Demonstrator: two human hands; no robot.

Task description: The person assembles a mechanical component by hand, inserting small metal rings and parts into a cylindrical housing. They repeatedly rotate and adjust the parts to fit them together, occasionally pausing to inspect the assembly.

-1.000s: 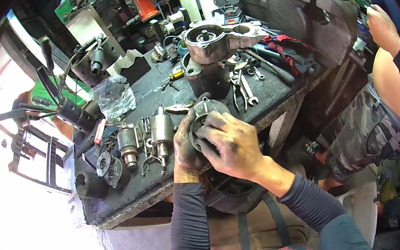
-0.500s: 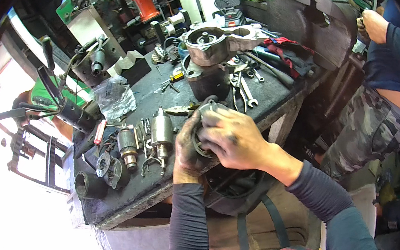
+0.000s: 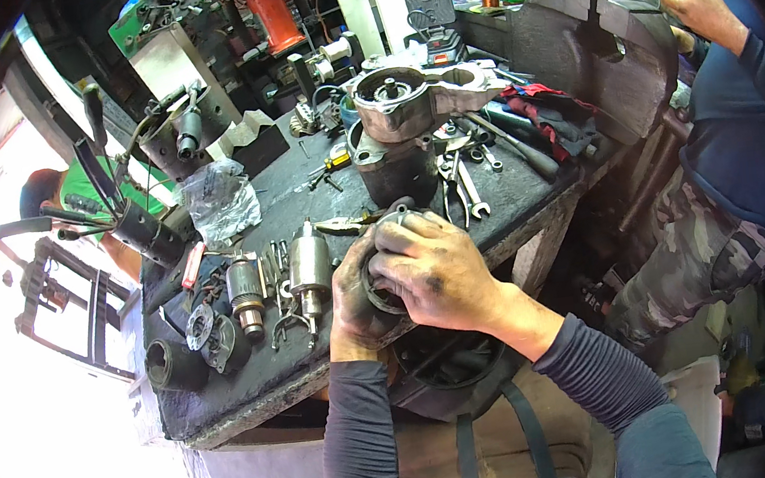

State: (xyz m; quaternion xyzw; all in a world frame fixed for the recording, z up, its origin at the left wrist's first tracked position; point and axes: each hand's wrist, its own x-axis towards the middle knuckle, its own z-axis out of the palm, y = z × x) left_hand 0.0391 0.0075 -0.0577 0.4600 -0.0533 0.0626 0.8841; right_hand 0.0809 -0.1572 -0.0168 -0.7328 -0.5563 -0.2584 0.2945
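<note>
Housing [image 3: 389, 302], round and metal, sits between both hands at the bench's [image 3: 286, 189] front edge. Left hand [image 3: 353, 290] is curled around its side; right hand [image 3: 436, 271] has fingers bent over its opening, tips hidden, so whether they pinch a small part cannot be told. Smudged, possibly greasy skin could let the housing slip, likely into the dark container [image 3: 433, 403] below. A sideways knock could roll the nearby armature [image 3: 309, 265].

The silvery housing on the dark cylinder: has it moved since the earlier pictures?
No. Judged against the workbench, the silvery housing shows no shift either way; it still sits on the dark cylinder.
</note>
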